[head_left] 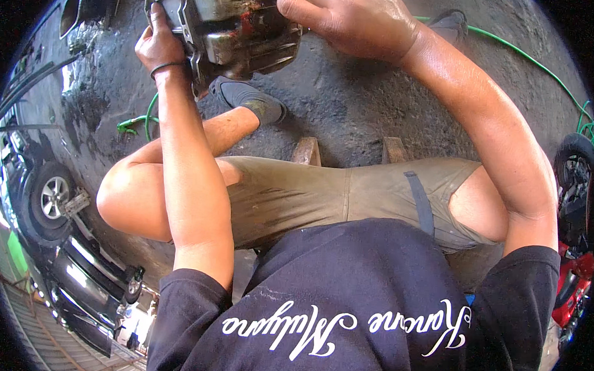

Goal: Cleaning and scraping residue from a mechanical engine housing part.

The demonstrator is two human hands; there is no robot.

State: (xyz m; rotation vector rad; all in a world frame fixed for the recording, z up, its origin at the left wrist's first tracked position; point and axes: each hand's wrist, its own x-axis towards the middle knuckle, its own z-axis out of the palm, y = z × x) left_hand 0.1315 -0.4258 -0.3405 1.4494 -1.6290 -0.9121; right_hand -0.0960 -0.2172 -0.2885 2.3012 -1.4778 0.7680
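Observation:
A greasy metal housing [240, 36] with a lighter flanged edge and a reddish smear hangs at the top of the head view, cut off by the frame. My left hand [159, 46], a dark band at its wrist, is closed on the flange at the housing's left side, thumb pointing up along it. My right hand [355, 21] grips the housing's upper right, with some fingers hidden at the top edge. Below, my khaki shorts [310, 192] and bent legs show, with one dark-shod foot [248, 99] under the housing.
A green hose [511, 42] runs over the dark, wet floor [90, 106]. Two wooden supports [308, 150] poke out behind my shorts. A dark vehicle with a wheel [53, 196] stands at left. A tyre [572, 162] and red bodywork [572, 280] line the right.

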